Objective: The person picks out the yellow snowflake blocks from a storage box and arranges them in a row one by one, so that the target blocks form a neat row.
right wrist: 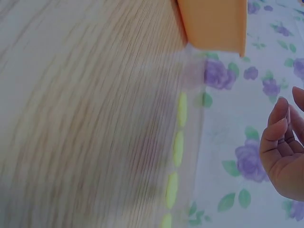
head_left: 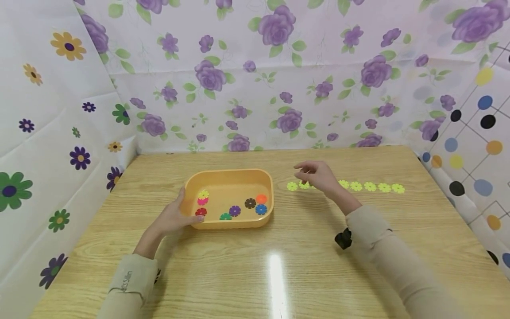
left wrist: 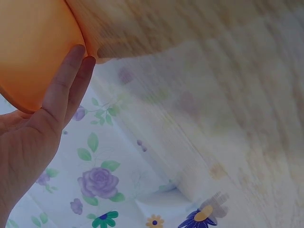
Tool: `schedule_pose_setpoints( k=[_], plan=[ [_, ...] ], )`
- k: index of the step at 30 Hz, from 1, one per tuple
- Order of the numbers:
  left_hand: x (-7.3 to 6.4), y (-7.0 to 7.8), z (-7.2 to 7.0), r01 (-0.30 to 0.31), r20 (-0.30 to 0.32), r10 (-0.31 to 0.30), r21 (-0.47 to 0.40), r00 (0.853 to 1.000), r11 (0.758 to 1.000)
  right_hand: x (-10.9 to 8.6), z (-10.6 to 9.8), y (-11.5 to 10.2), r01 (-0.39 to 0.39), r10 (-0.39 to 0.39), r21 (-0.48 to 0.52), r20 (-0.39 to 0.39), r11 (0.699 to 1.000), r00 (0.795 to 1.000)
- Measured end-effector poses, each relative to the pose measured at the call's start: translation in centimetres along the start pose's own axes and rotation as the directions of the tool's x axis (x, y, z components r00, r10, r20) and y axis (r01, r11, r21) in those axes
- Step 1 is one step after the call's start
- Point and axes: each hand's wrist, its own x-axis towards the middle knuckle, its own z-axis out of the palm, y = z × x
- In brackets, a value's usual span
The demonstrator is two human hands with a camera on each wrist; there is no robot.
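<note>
An orange plastic basin (head_left: 227, 225) holds several snowflake-shaped discs in different colours, such as a blue disc (head_left: 260, 209) and a purple disc (head_left: 234, 211). My left hand (head_left: 175, 215) holds the basin at its left end, thumb at the front rim and fingers along the outside wall; the left wrist view shows those fingers (left wrist: 59, 92) against it. To the basin's right runs a row of yellow snowflake discs (head_left: 369, 186). Above its left part hovers my right hand (head_left: 318, 176), fingers loosely bent, hiding some discs. Nothing shows between its fingers in the right wrist view.
The wooden table (head_left: 223, 274) has a bright light reflection near its front. A flower-patterned cloth (head_left: 247, 106) hangs behind the table, and other patterned cloths close in both sides. A black device (head_left: 343, 239) is at my right wrist.
</note>
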Motion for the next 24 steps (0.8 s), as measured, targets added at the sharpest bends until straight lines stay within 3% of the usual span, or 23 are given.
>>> schedule_pose_setpoints(
  k=[5,13,24],
  plan=[
    [-0.1,0.0,0.0,-0.007,-0.007,0.007,-0.001,1.000,1.000,0.6,2.7,-1.4,0.058,-0.057,-0.021,0.044,0.998,0.997],
    [-0.2,0.2,-0.1,-0.002,0.002,0.002,0.001,1.000,1.000,1.5,6.4,-3.1,0.110,-0.112,0.026,0.091,0.994,0.990],
    [-0.2,-0.1,-0.1,0.005,0.003,-0.005,-0.002,1.000,1.000,2.5,11.1,-4.9,0.050,-0.060,0.072,0.160,0.996,0.985]
  ],
)
